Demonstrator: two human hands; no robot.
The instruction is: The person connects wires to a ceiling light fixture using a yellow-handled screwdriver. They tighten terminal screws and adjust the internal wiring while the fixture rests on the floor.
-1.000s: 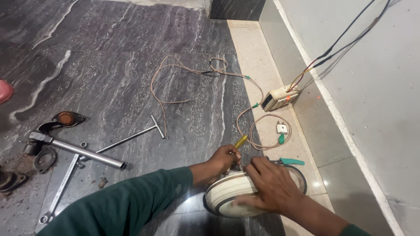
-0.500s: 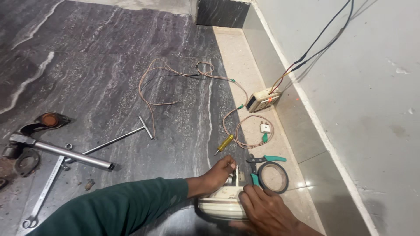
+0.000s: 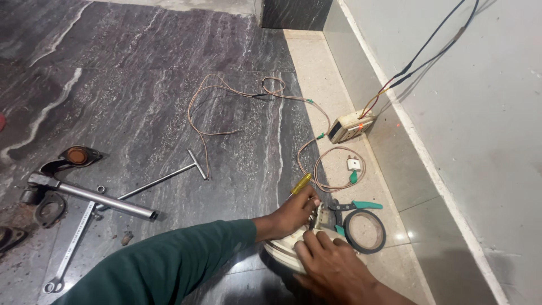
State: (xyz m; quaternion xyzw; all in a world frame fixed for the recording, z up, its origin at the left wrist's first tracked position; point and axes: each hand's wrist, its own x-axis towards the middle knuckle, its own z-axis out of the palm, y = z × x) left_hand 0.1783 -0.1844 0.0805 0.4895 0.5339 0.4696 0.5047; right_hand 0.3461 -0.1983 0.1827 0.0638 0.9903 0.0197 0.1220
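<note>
Dark veined stone floor [image 3: 141, 85] meets a pale tiled strip along a grey wall [image 3: 485, 141], and I am looking down at both hands working low in the frame. My left hand [image 3: 291, 214], green sleeve [image 3: 164, 265] behind it, is closed around a yellow-handled screwdriver [image 3: 301, 183] whose handle sticks up above the knuckles. My right hand [image 3: 330, 265] lies curled over a round white appliance [image 3: 282, 251], fingers pressed on its top; whether it grips anything I cannot tell. Just beside the hands sit green-handled pliers [image 3: 358, 206] and a ring of black tape [image 3: 365, 231]. Farther out, thin copper-coloured wire [image 3: 226, 90] loops across the floor to a small white box [image 3: 351, 125] by the wall. Well apart on the left lie a metal tube [image 3: 96, 196], a T-handle wrench [image 3: 164, 179] and a spanner [image 3: 70, 248].
</note>
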